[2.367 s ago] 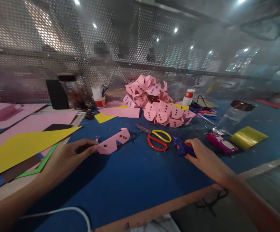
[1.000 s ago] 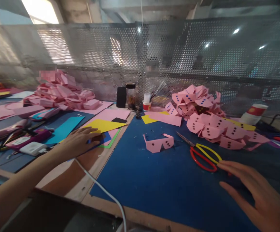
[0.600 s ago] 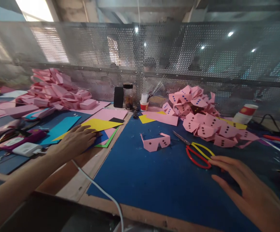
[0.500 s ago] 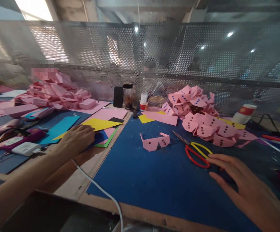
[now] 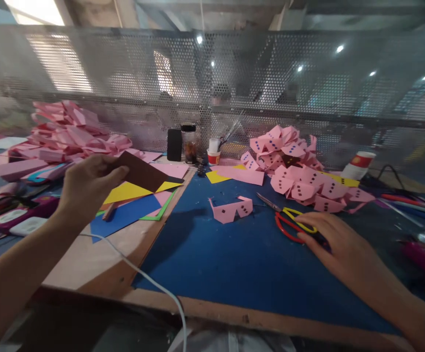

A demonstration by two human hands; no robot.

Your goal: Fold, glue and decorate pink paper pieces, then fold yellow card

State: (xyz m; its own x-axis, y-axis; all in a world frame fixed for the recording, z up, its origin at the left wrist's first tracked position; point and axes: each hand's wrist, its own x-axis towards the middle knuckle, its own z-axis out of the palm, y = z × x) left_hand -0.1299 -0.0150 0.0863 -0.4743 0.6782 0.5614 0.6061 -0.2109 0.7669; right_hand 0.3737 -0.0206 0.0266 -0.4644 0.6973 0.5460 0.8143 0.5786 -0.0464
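My left hand [image 5: 91, 183] pinches a dark brown sheet of paper [image 5: 141, 171] by its left corner, raised above a stack of coloured sheets. A yellow sheet [image 5: 132, 193] and a blue sheet [image 5: 128, 215] lie under it. On the blue mat, my right hand [image 5: 335, 239] closes its thumb and fingers about the red and yellow handles of a pair of scissors [image 5: 287, 219]; the blades point away to the left. In front of the blades stands a pink paper eye mask [image 5: 230, 210] with dark squares stuck on it.
Heaps of pink paper masks [image 5: 300, 186] and folded pink paper [image 5: 69, 134] stand at the back. Near the perforated screen [image 5: 124, 73] are a jar [image 5: 189, 145] and a paper cup [image 5: 213, 156]. A white cable [image 5: 135, 266] crosses the front edge. A power strip [image 5: 3, 215] lies left.
My left hand has lifted off the sheets and moved up and left with the brown sheet. My right hand has slid further over the scissors' handles; the scissors lie about where they were.
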